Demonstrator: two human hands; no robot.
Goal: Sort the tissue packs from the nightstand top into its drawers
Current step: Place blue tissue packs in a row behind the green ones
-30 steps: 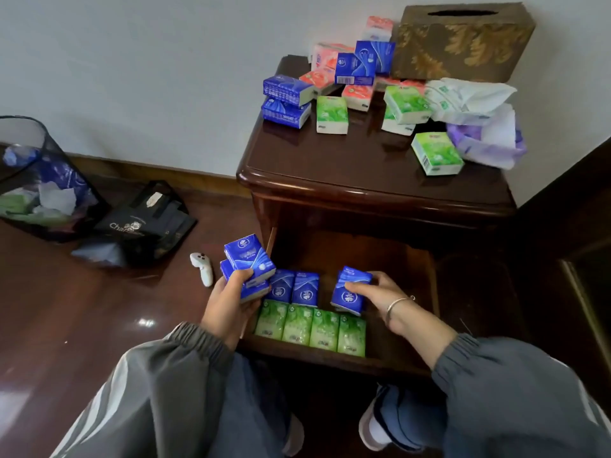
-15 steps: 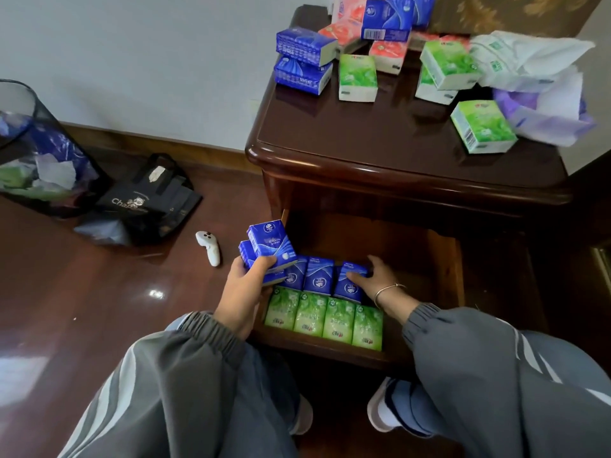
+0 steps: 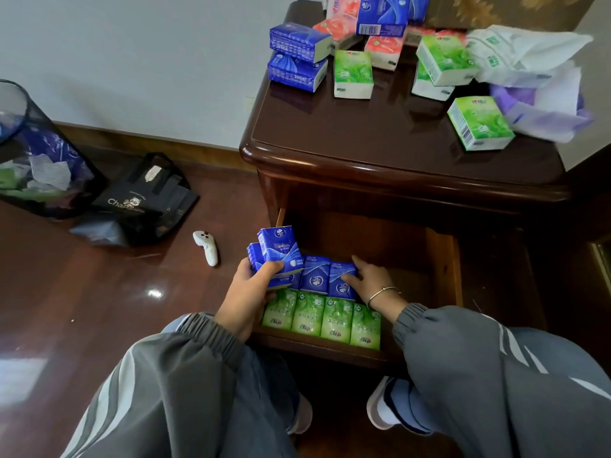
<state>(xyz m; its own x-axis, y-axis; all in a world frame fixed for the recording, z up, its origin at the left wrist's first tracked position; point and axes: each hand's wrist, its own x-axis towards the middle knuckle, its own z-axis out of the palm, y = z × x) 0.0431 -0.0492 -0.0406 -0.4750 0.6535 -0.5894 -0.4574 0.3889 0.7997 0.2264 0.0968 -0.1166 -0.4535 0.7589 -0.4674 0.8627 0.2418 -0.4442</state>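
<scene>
The dark wooden nightstand (image 3: 380, 153) has its drawer (image 3: 439, 266) pulled out. Inside, several green tissue packs (image 3: 320, 317) line the front, with a row of blue packs (image 3: 315, 276) behind them. My left hand (image 3: 246, 287) grips two blue tissue packs (image 3: 276, 251) over the drawer's left edge. My right hand (image 3: 367, 280) rests with spread fingers against the rightmost blue pack (image 3: 342, 280) in the row. On the nightstand top lie blue packs (image 3: 297, 57), green packs (image 3: 352, 72) and pink packs (image 3: 383, 51).
White and purple plastic wrappers (image 3: 535, 81) lie at the top's right side. A mesh waste bin (image 3: 36, 157) and a black bag (image 3: 145, 203) stand on the floor at left. A white controller (image 3: 206, 247) lies on the floor near the drawer.
My right hand has set its blue pack down into the row in the drawer and loosened its grip on it. The view has tilted down and closer to the drawer.
</scene>
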